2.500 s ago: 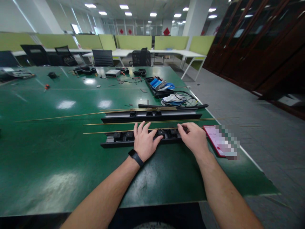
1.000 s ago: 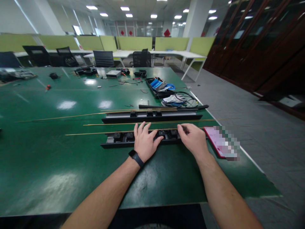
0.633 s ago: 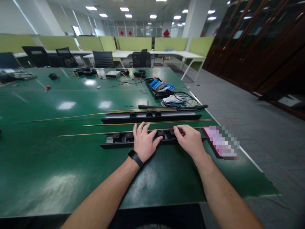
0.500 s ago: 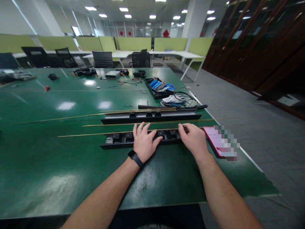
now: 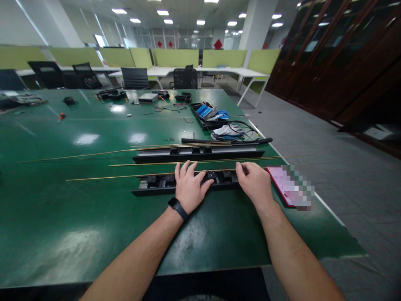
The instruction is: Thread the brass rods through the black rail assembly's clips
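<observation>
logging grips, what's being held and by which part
The right hand pinches the nearest golden rod, far from its left end; whether the left hand grips anything is unclear.

- Long black channel (image 5: 221, 186), grey inside, lying crosswise on the green table (image 5: 94, 217).
- Black blocks (image 5: 152, 180), sitting spaced inside it.
- Thin golden rod (image 5: 125, 176), running along its far side, overhanging left.

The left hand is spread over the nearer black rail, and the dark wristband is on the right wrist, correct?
Not quite: the head view shows the dark wristband on the wrist of the left hand, not the right. That hand is indeed spread over the nearer black rail.
</observation>
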Demonstrator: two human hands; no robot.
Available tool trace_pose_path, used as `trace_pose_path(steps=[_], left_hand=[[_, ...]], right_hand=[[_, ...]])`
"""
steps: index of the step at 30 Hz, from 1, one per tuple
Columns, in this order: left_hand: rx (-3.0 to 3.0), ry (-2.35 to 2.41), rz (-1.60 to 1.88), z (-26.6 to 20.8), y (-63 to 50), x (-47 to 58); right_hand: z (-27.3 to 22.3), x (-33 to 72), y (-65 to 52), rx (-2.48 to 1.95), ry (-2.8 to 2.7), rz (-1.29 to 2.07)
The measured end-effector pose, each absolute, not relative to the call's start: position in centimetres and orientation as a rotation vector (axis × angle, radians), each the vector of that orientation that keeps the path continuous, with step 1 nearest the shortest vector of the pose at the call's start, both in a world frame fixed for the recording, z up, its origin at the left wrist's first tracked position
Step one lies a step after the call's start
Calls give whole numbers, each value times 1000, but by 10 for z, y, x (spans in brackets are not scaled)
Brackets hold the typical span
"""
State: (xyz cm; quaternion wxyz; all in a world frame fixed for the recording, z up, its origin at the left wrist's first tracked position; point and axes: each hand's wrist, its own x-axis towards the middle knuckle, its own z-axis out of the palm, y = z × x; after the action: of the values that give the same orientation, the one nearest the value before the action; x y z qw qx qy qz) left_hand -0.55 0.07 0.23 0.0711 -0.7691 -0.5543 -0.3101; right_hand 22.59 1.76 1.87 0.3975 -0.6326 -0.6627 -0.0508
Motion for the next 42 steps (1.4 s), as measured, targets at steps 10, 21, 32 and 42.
trace_pose_path(steps=[10,21,32,42], left_hand=[[-2306,-1676,-924,3,0,-5],[-2320,-1699,-910,5,0,-4],[-2312,-1684,-918,5,-1,-5],[-2316,-1675,-930,3,0,-7]], right_hand=[[20,219,14,-1462,-1779,5],[19,217,13,-1473,-1781,6],[19,225,17,-1622,-1680,-101],[20,227,18,-1656,-1624,-124]])
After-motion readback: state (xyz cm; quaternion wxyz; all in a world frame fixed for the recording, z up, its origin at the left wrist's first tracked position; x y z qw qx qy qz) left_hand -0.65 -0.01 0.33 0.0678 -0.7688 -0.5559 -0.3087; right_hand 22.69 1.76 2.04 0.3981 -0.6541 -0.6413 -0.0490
